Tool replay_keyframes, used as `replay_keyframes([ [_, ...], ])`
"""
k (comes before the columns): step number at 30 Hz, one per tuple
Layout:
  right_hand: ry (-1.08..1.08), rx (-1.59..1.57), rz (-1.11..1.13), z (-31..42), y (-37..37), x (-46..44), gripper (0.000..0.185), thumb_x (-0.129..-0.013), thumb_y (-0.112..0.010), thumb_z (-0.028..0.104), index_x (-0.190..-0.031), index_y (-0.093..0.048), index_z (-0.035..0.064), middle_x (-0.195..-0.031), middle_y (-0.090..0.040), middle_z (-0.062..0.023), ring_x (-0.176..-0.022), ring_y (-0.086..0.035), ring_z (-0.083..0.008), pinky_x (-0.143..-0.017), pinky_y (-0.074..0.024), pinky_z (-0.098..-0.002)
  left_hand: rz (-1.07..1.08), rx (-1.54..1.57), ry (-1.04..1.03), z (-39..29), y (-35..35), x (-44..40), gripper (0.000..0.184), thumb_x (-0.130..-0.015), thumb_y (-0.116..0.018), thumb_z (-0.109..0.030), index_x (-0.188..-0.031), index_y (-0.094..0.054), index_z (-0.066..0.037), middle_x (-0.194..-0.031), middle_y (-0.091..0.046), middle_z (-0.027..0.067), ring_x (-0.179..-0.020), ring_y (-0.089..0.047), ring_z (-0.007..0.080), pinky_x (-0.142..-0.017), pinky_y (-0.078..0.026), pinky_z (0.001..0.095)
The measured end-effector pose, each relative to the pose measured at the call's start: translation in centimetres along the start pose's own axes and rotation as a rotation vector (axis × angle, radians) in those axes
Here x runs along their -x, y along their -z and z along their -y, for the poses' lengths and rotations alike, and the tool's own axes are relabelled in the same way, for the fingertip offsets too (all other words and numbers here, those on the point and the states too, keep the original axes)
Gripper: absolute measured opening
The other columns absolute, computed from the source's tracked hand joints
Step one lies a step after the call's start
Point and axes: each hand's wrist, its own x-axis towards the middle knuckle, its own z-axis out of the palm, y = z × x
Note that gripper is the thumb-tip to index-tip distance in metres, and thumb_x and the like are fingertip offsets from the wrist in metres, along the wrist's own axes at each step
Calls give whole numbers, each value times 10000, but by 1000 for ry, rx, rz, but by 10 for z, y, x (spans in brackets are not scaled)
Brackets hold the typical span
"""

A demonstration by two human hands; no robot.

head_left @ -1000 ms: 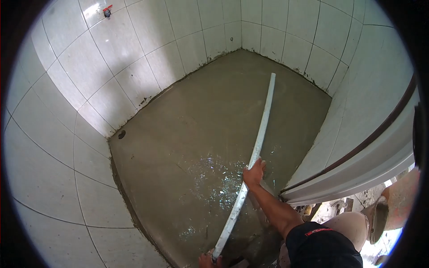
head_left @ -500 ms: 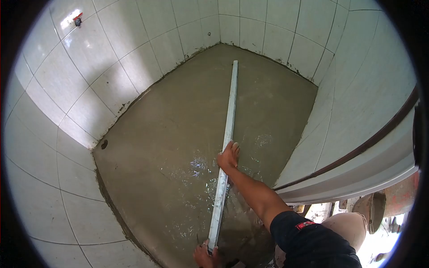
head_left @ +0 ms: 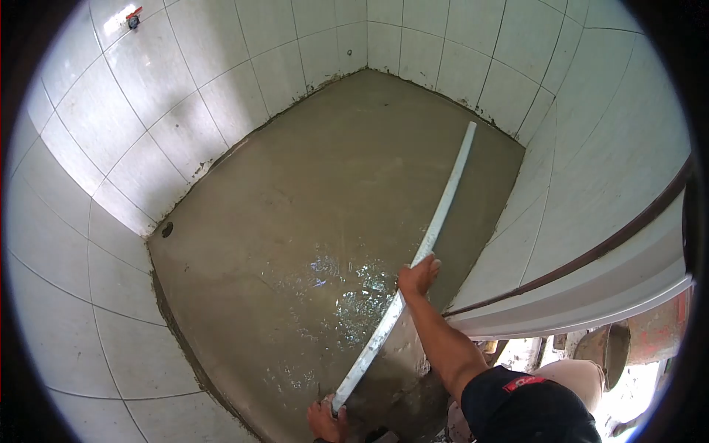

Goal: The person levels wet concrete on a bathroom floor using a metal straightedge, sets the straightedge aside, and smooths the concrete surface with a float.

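Left hand point(head_left: 326, 421) curls around the near end of the bar point(head_left: 445, 199); right hand point(head_left: 419, 275) clasps it farther along. The bar slants over the wet floor point(head_left: 244, 244), its far end swung rightward since the earlier frame, nearer the right wall point(head_left: 576, 170).

We look down on a wet grey cement floor point(head_left: 281, 199) with a long pale bar point(head_left: 447, 196) lying slantwise over it. Our right hand point(head_left: 418, 276), its arm coming out of a black sleeve point(head_left: 524, 406) with a red patch, grips the bar partway along; our left hand point(head_left: 327, 419) holds its near end. We see water glinting on the floor left of the bar, a dark hole point(head_left: 168, 229) near the left corner, pale tiled walls point(head_left: 221, 88) around the floor, and a red-handled valve point(head_left: 134, 18) high on the left.
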Motion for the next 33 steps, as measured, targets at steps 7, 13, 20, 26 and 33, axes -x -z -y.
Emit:
replay_keyframes([
  [7,140,-308,198,31,26,38,758,-760,-690,112,-1390,-305,-55,-1409,-316,-361,-1347,-291,-488,-1144,-240,-486,-639,25,-342,-15,13,56,381,-839,-698,-314,-1153,-661,-100,-786,-668,153,-672,-620,336,-661,-485,478],
  [13,308,-237,236,81,-19,9,784,-747,-700,166,-1409,-332,-36,-1429,-332,-325,-1361,-296,-454,-1135,-278,-475,-325,224,-233,-89,26,79,480,-809,-748,-393,-1151,-656,-68,-832,-683,158,-744,-630,367,-696,-487,494],
  [20,442,-152,217,121,-60,-47,741,-763,-688,207,-1393,-383,-36,-1437,-333,-305,-1343,-332,-439,-1107,-329,-469,-395,310,-569,-83,38,76,417,-864,-702,-359,-1139,-643,-50,-1020,-667,193,-908,-641,374,-787,-514,465],
  [26,421,-147,232,143,-72,-101,700,-770,-675,204,-1370,-405,-37,-1406,-366,-302,-1325,-356,-445,-1080,-362,-487,-357,541,22,-18,36,93,370,-890,-670,-274,-1151,-610,-19,-1104,-645,184,-947,-635,324,-826,-505,405],
  [33,428,-157,183,143,-91,-130,636,-765,-676,174,-1317,-444,-37,-1376,-390,-292,-1291,-387,-452,-1070,-371,-488,-512,639,-29,-53,73,45,336,-901,-659,-260,-1137,-629,-23,-962,-671,127,-867,-632,261,-799,-499,374],
])
